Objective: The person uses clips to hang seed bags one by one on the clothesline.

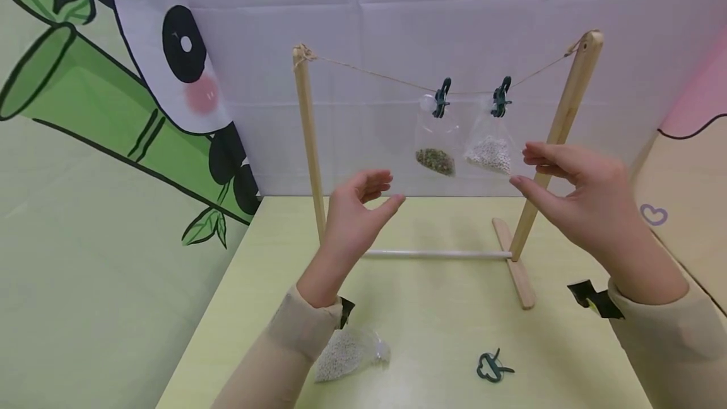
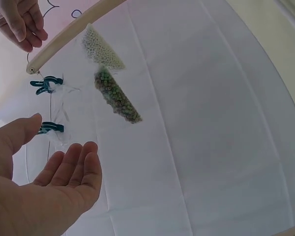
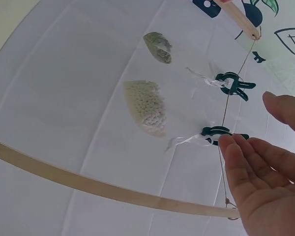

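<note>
Two clear plastic bags hang from a string point(image 1: 372, 72), each held by a dark green clip. The bag of mottled green-brown grains point(image 1: 435, 161) hangs under the left clip point(image 1: 441, 100); the bag of white beads point(image 1: 490, 154) hangs under the right clip point(image 1: 501, 98). My left hand point(image 1: 359, 214) is raised left of the bags, fingers relaxed, holding nothing. To the right of the white bag, in front of the wooden post, my right hand point(image 1: 587, 201) is raised with thumb and fingers apart, also holding nothing. Both hands appear in the left wrist view.
The string runs between a left wooden post point(image 1: 308, 137) and a right one point(image 1: 559, 125), joined low by a white rod point(image 1: 437, 254). On the table lie another bag of white beads point(image 1: 343, 355), partly behind my left sleeve, and a loose green clip point(image 1: 491, 367).
</note>
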Tool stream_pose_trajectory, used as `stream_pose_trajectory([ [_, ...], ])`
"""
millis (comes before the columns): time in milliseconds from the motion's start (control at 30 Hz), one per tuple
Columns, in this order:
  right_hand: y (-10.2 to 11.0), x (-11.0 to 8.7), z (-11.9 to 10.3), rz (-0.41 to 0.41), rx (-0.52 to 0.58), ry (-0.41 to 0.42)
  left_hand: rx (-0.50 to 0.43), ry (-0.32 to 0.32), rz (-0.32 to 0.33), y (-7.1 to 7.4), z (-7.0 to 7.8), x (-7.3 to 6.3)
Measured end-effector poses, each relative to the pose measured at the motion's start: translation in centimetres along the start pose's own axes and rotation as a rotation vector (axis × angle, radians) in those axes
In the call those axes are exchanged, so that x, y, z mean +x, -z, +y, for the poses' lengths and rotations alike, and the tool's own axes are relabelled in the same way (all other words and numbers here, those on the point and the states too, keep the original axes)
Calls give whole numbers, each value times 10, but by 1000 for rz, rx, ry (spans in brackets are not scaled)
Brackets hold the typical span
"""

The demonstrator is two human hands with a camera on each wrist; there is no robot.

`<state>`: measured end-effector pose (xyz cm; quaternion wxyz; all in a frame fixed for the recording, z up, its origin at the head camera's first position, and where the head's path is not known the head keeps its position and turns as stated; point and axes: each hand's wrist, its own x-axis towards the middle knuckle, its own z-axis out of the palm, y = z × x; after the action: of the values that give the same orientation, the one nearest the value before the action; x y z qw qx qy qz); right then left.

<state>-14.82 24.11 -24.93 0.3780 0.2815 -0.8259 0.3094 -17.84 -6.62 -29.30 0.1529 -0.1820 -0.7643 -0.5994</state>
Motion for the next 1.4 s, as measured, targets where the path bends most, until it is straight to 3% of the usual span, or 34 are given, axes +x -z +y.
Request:
stream_pose_trajectory([
  [400, -2, -22, 3, -22, 45, -87, 20, 49, -15, -5, -8, -23],
  [633, -5, -34, 4, -56, 50, -121, -15, 72, -2, -5, -12, -34],
  [1133, -28, -74, 3, -100, 145, -245, -55, 149, -11, -5, -22, -55],
  [1400, -42, -93, 2, -154, 180, -220, -45, 168, -24, -8, -25, -66],
])
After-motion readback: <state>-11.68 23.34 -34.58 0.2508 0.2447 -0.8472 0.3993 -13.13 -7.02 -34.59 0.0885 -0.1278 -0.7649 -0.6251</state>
